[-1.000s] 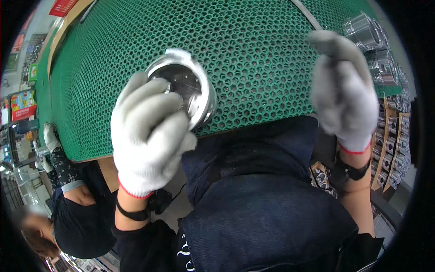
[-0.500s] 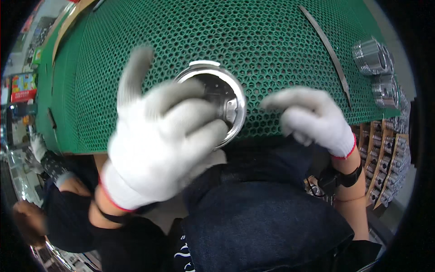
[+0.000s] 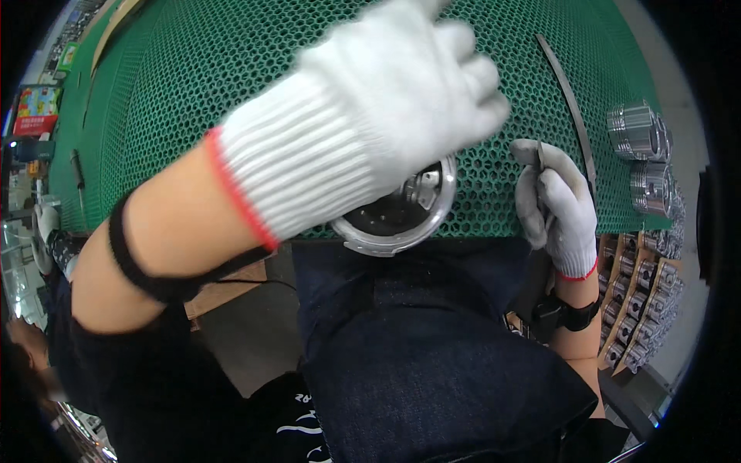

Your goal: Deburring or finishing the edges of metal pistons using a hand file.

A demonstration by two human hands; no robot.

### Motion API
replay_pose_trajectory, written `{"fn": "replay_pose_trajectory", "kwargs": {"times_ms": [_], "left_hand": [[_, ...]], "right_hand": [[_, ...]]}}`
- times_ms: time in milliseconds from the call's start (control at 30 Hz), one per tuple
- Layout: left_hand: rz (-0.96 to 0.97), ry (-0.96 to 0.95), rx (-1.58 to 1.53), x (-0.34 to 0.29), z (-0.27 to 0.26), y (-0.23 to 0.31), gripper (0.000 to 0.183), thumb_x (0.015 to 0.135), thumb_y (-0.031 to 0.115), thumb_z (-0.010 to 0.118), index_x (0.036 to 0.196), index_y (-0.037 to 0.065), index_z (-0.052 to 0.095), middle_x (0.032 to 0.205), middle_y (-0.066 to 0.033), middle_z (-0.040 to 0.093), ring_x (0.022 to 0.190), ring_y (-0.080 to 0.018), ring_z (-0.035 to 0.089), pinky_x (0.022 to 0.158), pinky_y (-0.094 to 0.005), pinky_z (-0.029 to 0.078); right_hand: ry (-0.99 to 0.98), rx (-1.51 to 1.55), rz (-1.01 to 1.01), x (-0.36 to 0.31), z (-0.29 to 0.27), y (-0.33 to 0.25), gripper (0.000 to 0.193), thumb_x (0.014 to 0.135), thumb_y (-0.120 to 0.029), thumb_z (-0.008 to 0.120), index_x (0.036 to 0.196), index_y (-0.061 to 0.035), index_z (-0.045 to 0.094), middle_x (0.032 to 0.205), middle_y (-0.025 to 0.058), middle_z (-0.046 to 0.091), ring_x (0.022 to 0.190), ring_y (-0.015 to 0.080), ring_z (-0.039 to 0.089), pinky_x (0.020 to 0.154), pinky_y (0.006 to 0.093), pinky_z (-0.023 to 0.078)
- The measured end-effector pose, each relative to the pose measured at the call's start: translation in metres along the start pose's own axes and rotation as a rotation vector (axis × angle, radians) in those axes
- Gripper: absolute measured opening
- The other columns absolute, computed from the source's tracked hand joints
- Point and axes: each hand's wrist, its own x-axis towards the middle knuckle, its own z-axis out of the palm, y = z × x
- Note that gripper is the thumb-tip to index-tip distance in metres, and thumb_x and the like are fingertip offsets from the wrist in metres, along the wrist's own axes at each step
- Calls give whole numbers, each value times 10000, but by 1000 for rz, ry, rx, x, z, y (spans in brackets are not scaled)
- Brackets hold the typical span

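My left hand [image 3: 401, 92], in a white knitted glove with a red cuff edge, passes over the work mat above the piston. Its fingers are loosely bent and a little apart, and I see nothing in them; the thumb side runs to the top edge of the view. Beneath the wrist lies a round metal piston [image 3: 446, 202], hollow side up, its far part hidden by the glove. To its right, at the mat's near edge, my gloved right hand [image 3: 563, 201] pinches a small thin dark metal blade [image 3: 539, 157] between thumb and fingers.
A green honeycomb mat [image 3: 231, 54] covers the table. A long narrow file-like metal strip [image 3: 567, 100] lies at its right, beside several shiny pistons [image 3: 637, 131]. Racks of pistons [image 3: 641, 301] stand lower right. A dark-handled tool [image 3: 77, 170] lies at left, near another person's gloved hand [image 3: 46, 224].
My left hand has swung up and right, off the piston's hollow. The piston appears lower and further right. My right hand has turned upright, and the thin blade now shows in it.
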Motion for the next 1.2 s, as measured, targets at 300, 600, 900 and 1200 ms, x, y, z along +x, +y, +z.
{"fn": "replay_pose_trajectory", "kwargs": {"times_ms": [300, 600, 900, 1200], "left_hand": [[-267, 4, -218, -89, -17, 9, 501, 716, -30, 620, 1211, 44, 613, 1091, -109, 622, 1042, -308, 602, 978, -496, 459], [-934, 14, -1923, -107, -44, 103, 976, 742, -9, 625, 1498, -90, 14, 917, -160, 674, 1012, -292, 631, 1011, -436, 419], [-713, 111, -745, -94, -20, 62, 551, 644, 250, 812, 1130, 52, 646, 1335, -265, 486, 1198, -455, 507, 1010, -512, 415], [-740, 192, -898, -85, 4, 80, 382, 603, 157, 827, 930, 74, 648, 1412, -359, 366, 1222, -485, 494, 991, -476, 447]], "right_hand": [[480, -1184, -640, 6, -74, 0, 492, 929, -378, 576, 1298, -54, 563, 968, 107, 653, 811, 212, 662, 676, 320, 530], [445, -1542, -295, -13, -68, 23, 475, 846, -338, 676, 1267, -137, 581, 906, 128, 585, 768, 327, 640, 682, 409, 516], [292, -1457, -151, -87, -32, 15, 655, 776, -126, 711, 1392, -151, 490, 1019, 157, 618, 847, 339, 644, 752, 387, 526], [134, -1089, -577, -46, -15, -30, 522, 763, 2, 684, 1274, -27, 584, 1095, 177, 663, 913, 299, 681, 799, 351, 540]]}}
